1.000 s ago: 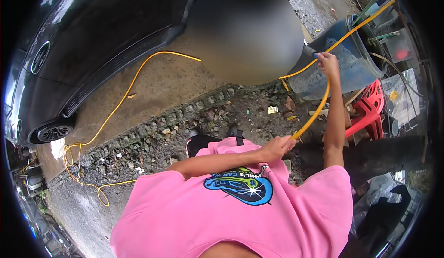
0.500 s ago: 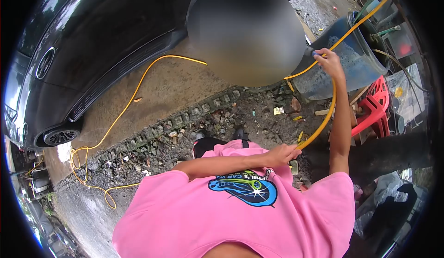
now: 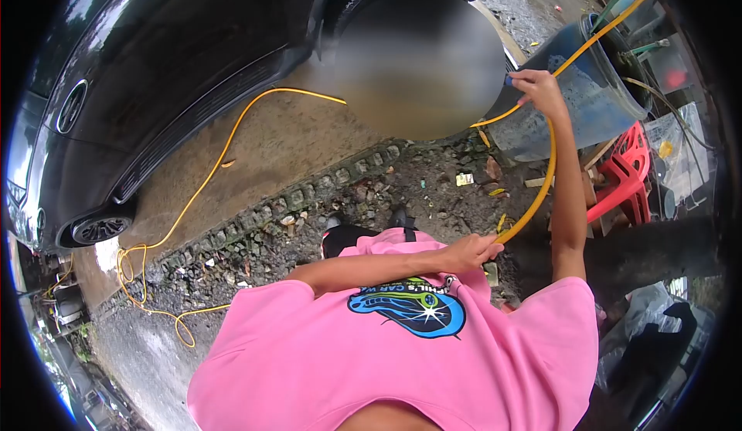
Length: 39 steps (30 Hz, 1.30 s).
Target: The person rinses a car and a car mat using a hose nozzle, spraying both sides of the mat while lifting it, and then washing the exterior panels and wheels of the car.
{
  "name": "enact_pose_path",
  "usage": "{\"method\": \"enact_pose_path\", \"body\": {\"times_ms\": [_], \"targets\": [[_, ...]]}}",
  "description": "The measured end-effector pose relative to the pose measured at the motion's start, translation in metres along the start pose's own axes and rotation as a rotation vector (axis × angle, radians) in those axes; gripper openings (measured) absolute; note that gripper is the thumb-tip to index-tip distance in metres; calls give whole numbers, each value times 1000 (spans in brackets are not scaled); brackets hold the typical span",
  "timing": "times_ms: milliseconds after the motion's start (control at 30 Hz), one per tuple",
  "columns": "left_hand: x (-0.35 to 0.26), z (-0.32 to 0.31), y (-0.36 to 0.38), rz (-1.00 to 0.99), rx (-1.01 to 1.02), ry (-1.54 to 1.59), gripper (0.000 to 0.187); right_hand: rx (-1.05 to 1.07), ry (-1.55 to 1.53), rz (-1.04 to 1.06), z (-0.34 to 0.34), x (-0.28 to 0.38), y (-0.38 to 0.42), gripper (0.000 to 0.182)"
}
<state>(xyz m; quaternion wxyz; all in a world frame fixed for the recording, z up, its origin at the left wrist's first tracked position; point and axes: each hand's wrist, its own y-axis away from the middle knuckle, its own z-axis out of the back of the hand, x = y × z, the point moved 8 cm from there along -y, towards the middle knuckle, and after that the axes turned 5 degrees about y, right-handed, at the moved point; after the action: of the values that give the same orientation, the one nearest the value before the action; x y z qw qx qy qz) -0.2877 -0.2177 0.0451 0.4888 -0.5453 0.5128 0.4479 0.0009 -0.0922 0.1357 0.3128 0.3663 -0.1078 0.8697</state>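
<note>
My left hand (image 3: 473,252) is closed round a yellow hose (image 3: 532,218) close in front of my chest. From there the hose curves up to my right hand (image 3: 539,93), raised ahead near the blue drum. The fingers of that hand are closed round the hose's end, where a small blue piece (image 3: 508,80) shows at the fingertips. Just left of it a round blurred patch covers part of the view, hiding what the hose end faces. Beyond stands a black car (image 3: 209,52), its wheel arch partly visible above the blur.
A blue drum (image 3: 568,122) stands at the right, with yellow hose crossing in front of it. Red plastic chairs (image 3: 624,176) lie beside it. More thin yellow hose (image 3: 202,188) runs over the concrete at left. A stone edging (image 3: 309,189) borders the rubble by my feet.
My right hand has shifted slightly left and up with the hose end, towards the blurred patch. The left hand keeps its hold in nearly the same place.
</note>
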Motion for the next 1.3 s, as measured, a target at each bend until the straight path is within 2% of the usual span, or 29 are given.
{"method": "enact_pose_path", "body": {"times_ms": [100,167,300,400,433,500,567,600,633,767,833,933,1100,1167,1200,1233,1300], "targets": [[7,8,1,70,-10,39,34,-55,44,74,-2,1,-17,24],[3,7,4,97,-3,39,35,5,31,67,-17,6,-20,22],[13,20,5,107,-58,31,39,71,125,-59,-37,-23,-29,20],[18,37,3,174,-144,113,41,-78,270,-171,-19,-70,-41,21],[21,39,-2,160,-145,111,41,-85,278,-161,-9,-67,-42,21],[30,47,-5,135,-218,198,41,-227,311,-262,19,-69,-38,21],[22,54,-9,161,-219,177,40,-258,350,-246,37,-75,-43,22],[17,56,-12,162,-213,167,40,-351,344,-190,51,-72,-45,22],[15,57,-15,162,-210,155,40,-442,337,-130,62,-58,-45,23],[8,56,-25,79,-186,149,39,-530,408,-53,90,-16,-39,25],[8,54,-27,118,-149,111,38,-518,379,-17,92,12,-34,25],[6,32,-25,9,-82,102,36,-178,148,207,56,60,-27,22],[3,42,-28,2,-141,75,33,-363,278,123,82,43,-33,22],[1,47,-23,-25,-185,110,33,-295,200,146,69,58,-28,23],[-2,39,-18,-31,-119,64,32,-190,118,174,51,67,-27,22],[-5,30,-15,-39,-52,19,32,-189,115,169,47,70,-25,22],[-8,31,-16,-18,-68,41,33,-120,188,217,40,84,-25,21]]}}
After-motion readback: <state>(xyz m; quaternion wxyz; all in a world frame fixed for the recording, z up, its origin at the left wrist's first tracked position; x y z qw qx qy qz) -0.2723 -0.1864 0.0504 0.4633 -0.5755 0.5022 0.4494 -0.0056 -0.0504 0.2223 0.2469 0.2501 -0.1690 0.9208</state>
